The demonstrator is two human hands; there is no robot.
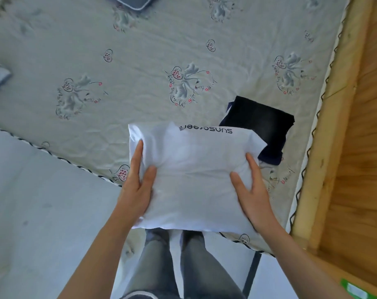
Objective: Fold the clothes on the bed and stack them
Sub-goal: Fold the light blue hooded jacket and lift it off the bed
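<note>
Both bare hands hold the folded white cotton T-shirt [191, 169] with dark printed lettering along its far edge, lifted just over the near corner of the bed. One hand is on each short side: the left hand [138, 186] clasps the left edge with its thumb lying on top and its fingers running along and under the side, and the right hand [253, 188] mirrors it on the right edge. Each hand is therefore gripping the shirt, pinching the layers between thumb and fingers. Holding it by both ends looks like a way to keep the folded layers square and stop them slipping apart while the bundle is carried.

Just beyond the shirt and partly hidden by its far right corner lies a folded dark navy garment [263, 124], flat on the pale grey-green floral bed sheet [140, 67]. That garment seems to be the base of the stack, so the white shirt is probably headed on top of it, with the folding of this piece apparently finished and the stacking not yet done.

Farther out, a light wooden bed frame [325, 117] runs along the right edge of the mattress, with wooden boards [364, 147] beyond it. A dark grey cushion corner [129, 2] shows at the top of the view, and the person's grey trousers [161, 266] stand below the shirt.
</note>
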